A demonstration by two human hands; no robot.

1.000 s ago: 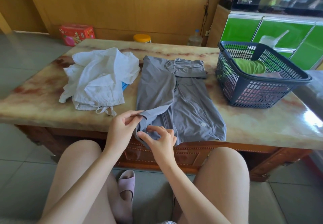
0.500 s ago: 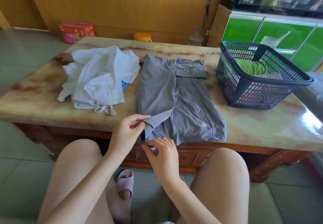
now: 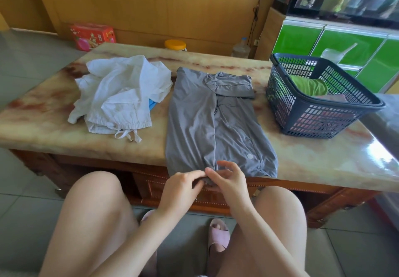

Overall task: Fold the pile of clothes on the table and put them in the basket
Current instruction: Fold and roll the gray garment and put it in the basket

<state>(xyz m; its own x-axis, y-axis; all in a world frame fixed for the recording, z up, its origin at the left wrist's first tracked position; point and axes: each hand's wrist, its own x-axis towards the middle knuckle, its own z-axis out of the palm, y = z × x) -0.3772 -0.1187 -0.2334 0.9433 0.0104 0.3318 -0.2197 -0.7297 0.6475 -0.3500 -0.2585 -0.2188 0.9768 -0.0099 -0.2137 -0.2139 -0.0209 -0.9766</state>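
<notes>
A grey jacket [image 3: 216, 125] lies lengthwise on the marble table [image 3: 43, 121], its left side and sleeve folded inward. Its hem hangs at the near table edge. My left hand [image 3: 181, 187] and my right hand [image 3: 228, 179] meet there, and both pinch the grey cuff at the hem. A crumpled white garment [image 3: 121, 95] lies to the left of the jacket, with a bit of blue cloth [image 3: 152, 105] under it. A dark blue basket [image 3: 319, 104] stands at the right, holding folded green [image 3: 308, 86] and pinkish clothes.
My bare knees sit below the table edge, with pink slippers [image 3: 218, 235] on the tiled floor. Behind the table are a red box [image 3: 91, 36], a yellow-lidded jar [image 3: 175, 45] and a plastic bottle [image 3: 240, 49]. A green-fronted cabinet [image 3: 334, 43] stands behind the basket.
The sleeve end that my left hand held lifted has come down to the hem. Both hands have drawn together at the near table edge.
</notes>
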